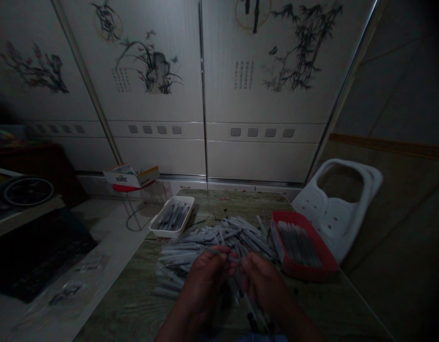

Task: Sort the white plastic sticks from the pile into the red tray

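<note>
Over the near side of the pile, my left hand (208, 273) is closed around a slender pale pen (213, 250) that points up to the left. Close beside it, my right hand (262, 275) is closed, thumb against fingers, on another slim pen (251, 304) slanting down toward the table's near edge. The two sets of fingertips almost meet, and dimness and blur hide the exact grip. Around and beyond both hands spreads a loose heap of translucent pens (208, 235), some with dark ends.
A white tray (155, 232) with pens stands at the table's back left. To the right, a red tray (328, 273) holds a row of pens. White plastic chairs (333, 213) stand behind it. A cardboard box (132, 179) rests on a stool at left. Decorated sliding doors (158, 107) close the back.
</note>
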`<state>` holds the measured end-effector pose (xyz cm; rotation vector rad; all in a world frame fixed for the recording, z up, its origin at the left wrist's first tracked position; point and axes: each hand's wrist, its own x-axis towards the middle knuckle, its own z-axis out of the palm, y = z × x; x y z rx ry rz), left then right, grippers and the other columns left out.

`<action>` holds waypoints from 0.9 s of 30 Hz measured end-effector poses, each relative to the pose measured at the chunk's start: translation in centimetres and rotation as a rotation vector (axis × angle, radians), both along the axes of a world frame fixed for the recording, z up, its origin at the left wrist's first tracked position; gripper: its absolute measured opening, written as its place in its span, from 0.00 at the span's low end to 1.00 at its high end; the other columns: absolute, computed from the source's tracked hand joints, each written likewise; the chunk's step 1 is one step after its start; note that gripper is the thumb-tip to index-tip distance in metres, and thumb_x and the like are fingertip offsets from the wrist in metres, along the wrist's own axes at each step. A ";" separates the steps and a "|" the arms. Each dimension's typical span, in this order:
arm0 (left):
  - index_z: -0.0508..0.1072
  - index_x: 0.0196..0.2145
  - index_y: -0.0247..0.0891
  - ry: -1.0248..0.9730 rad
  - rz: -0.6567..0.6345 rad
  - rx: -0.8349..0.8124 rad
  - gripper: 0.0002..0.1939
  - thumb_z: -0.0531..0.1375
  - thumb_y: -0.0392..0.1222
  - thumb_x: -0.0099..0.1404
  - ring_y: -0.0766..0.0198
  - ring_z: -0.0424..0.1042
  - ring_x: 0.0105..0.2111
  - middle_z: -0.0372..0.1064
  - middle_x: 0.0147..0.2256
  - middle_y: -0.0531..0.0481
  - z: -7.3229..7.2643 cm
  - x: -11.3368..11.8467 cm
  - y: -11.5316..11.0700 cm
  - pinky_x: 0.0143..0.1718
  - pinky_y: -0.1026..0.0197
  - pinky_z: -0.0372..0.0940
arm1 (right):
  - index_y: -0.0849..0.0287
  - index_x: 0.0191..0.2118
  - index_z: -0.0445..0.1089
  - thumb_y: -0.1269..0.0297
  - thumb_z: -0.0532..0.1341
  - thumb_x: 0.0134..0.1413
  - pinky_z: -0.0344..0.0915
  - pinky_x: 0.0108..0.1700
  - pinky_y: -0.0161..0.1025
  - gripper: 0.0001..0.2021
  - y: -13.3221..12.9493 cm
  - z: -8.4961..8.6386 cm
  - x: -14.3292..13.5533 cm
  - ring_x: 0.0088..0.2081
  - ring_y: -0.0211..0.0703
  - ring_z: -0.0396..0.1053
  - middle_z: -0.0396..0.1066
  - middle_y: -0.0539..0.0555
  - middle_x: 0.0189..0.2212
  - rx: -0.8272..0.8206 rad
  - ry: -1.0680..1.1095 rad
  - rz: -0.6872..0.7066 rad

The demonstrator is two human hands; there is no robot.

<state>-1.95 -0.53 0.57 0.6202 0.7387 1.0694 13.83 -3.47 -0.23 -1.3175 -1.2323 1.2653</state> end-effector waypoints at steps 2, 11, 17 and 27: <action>0.75 0.40 0.35 -0.004 -0.005 -0.001 0.11 0.67 0.38 0.60 0.61 0.77 0.36 0.78 0.39 0.42 0.1 0.0 0.0 0.42 0.59 0.70 | 0.57 0.31 0.64 0.35 0.50 0.61 0.49 0.19 0.32 0.27 -0.2 0.1 -0.2 0.15 0.32 0.55 0.63 0.44 0.17 -0.031 -0.011 0.000; 0.76 0.39 0.35 -0.005 0.013 -0.001 0.12 0.69 0.42 0.59 0.61 0.76 0.36 0.77 0.38 0.44 0.0 0.0 0.0 0.42 0.60 0.69 | 0.56 0.34 0.65 0.43 0.57 0.60 0.57 0.25 0.33 0.19 -0.1 0.1 0.0 0.22 0.35 0.62 0.66 0.46 0.25 0.077 -0.015 -0.028; 0.76 0.38 0.35 0.005 0.016 -0.007 0.12 0.69 0.45 0.60 0.66 0.74 0.31 0.74 0.32 0.50 -0.3 -0.1 0.0 0.38 0.63 0.68 | 0.56 0.31 0.63 0.40 0.53 0.63 0.53 0.22 0.32 0.23 -0.4 0.0 0.0 0.19 0.33 0.58 0.64 0.45 0.22 0.042 -0.026 0.005; 0.76 0.40 0.35 -0.036 0.009 -0.036 0.13 0.69 0.43 0.60 0.62 0.76 0.34 0.76 0.32 0.46 0.1 -0.3 -0.1 0.41 0.62 0.69 | 0.56 0.30 0.64 0.38 0.50 0.64 0.58 0.26 0.34 0.25 -1.1 0.7 -0.3 0.23 0.36 0.62 0.64 0.46 0.22 0.070 -0.066 -0.035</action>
